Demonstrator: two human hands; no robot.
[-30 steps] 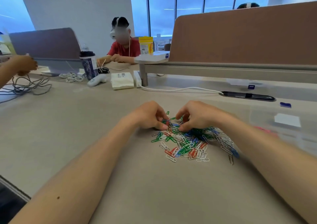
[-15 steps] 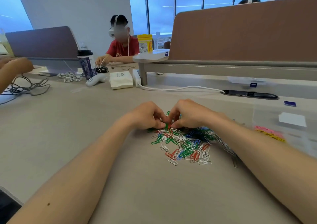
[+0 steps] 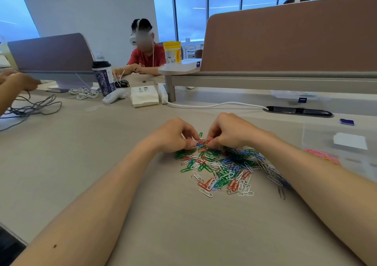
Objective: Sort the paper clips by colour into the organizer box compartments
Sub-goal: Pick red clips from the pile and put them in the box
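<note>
A heap of paper clips (image 3: 224, 168) in green, red, blue and white lies on the beige table. My left hand (image 3: 173, 136) and my right hand (image 3: 228, 130) meet at the heap's far edge, fingertips pinched on red paper clips (image 3: 203, 142) between them. A clear organizer box (image 3: 342, 153) stands at the right, blurred, with pink clips (image 3: 322, 155) in a near compartment and a white label on it.
A brown desk divider (image 3: 285, 37) and a black cable slot (image 3: 299, 111) lie behind. A white cable (image 3: 214, 105), tissue pack (image 3: 144, 95), cup (image 3: 103, 78) and grey cords (image 3: 34, 107) sit at far left. Another person sits across; a third person's hand (image 3: 18, 81) shows at left.
My two hands have drawn closer together at the heap's far edge and now pinch red clips. The view has shifted slightly.
</note>
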